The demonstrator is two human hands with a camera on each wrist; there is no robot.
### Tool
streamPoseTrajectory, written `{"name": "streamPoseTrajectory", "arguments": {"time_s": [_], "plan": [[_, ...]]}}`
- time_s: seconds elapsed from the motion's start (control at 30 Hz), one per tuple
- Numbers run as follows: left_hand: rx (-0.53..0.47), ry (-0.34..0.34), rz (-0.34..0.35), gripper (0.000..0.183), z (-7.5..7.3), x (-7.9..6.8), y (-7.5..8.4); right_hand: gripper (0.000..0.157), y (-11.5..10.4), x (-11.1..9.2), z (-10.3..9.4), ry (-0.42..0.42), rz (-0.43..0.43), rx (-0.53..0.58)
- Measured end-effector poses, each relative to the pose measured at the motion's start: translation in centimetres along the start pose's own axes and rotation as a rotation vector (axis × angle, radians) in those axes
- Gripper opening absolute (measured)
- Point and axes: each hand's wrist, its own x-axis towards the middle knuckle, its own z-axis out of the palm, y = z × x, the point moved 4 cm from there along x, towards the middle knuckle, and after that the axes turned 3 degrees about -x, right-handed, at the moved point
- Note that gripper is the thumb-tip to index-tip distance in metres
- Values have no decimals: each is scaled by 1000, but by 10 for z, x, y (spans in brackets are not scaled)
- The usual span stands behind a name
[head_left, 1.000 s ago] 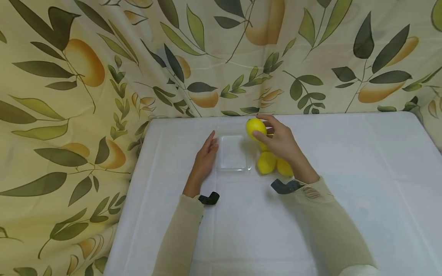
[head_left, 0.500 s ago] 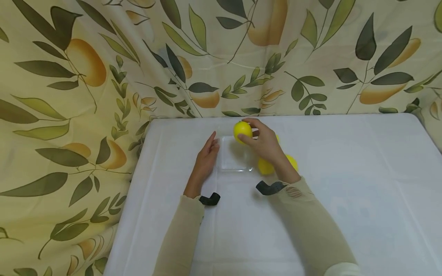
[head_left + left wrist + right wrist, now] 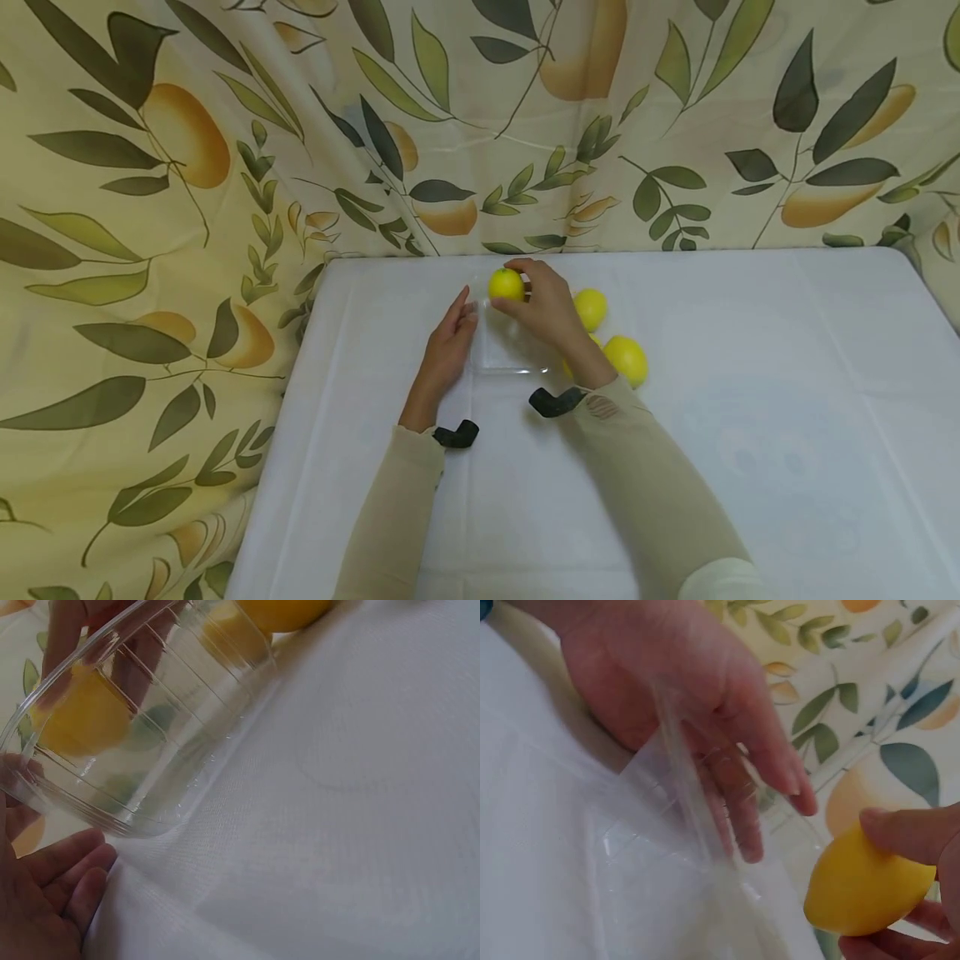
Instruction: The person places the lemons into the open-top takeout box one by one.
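My right hand [image 3: 546,307] pinches a yellow lemon [image 3: 506,285] between thumb and fingers, above a clear plastic container [image 3: 512,370]. In the right wrist view that lemon [image 3: 866,889] is plain, with a thumb across its top. My left hand [image 3: 447,346] lies along the container's left side, fingers fairly straight. Seen from the left wrist, its fingers [image 3: 82,862] are close against the container wall [image 3: 161,814]; whether they press on it, I cannot tell. More lemons rest to the container's right, one at the back [image 3: 590,310], one in front [image 3: 627,361], another mostly behind my right wrist.
A white cloth covers the table [image 3: 750,350]. Behind it and on the left hangs a curtain [image 3: 525,125] printed with leaves and fruit. A dark wrist camera [image 3: 555,402] sticks out from my right sleeve, and another [image 3: 456,434] from my left.
My right hand has carried the lemon leftward, from the container's right side to over its far part. The lemons on the right show more now. My left hand stays where it was.
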Motion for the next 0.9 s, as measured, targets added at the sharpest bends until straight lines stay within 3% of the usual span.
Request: {"name": "streamPoseTrajectory", "arguments": {"time_s": [0.43, 0.9], "plan": [[17, -6, 12, 51, -2, 0, -1, 57, -2, 16, 25, -29, -54, -120], [42, 0, 34, 51, -2, 0, -1, 58, -4, 13, 26, -46, -43, -237]]}}
